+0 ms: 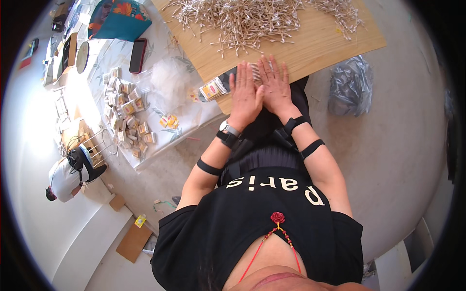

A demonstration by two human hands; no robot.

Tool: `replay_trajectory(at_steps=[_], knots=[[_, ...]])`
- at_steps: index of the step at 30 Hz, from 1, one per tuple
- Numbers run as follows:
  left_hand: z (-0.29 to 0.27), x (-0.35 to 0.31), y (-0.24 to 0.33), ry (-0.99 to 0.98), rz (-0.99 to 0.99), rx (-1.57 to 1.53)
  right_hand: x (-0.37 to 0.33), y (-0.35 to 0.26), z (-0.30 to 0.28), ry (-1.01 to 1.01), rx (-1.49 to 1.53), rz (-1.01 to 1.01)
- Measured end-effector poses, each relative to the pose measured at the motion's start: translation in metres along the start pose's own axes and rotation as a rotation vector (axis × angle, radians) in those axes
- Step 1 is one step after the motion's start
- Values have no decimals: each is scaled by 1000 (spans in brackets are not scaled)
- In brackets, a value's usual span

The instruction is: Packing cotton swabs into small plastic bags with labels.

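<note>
- Row of cotton swabs: upper centre of the frame, partly under your fingers, near the board's edge.
- Your left hand: flat, fingers extended; can't tell any grip.
- Your right hand: same, flat beside it, thumbs close; grip unclear too.
- Swab pack: just left of your left hand.
- Wooden board: top of frame, bearing loose swab pile.
- Small packs, phone: upper left.
- Grey plastic bag: upper right.
</note>
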State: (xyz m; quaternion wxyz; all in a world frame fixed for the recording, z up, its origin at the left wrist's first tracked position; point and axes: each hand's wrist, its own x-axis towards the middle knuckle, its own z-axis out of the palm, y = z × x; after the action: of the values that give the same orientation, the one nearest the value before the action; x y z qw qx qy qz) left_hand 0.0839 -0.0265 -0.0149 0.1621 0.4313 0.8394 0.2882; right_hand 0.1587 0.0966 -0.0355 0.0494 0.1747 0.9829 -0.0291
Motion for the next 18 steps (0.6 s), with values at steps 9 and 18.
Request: replay_trajectory(at_steps=[9, 18], knots=[[-30, -64, -58, 230, -231, 314, 16, -45, -1, 62, 157, -90], [-26, -56, -61, 192, -251, 373, 12, -69, 1, 64, 172, -155]])
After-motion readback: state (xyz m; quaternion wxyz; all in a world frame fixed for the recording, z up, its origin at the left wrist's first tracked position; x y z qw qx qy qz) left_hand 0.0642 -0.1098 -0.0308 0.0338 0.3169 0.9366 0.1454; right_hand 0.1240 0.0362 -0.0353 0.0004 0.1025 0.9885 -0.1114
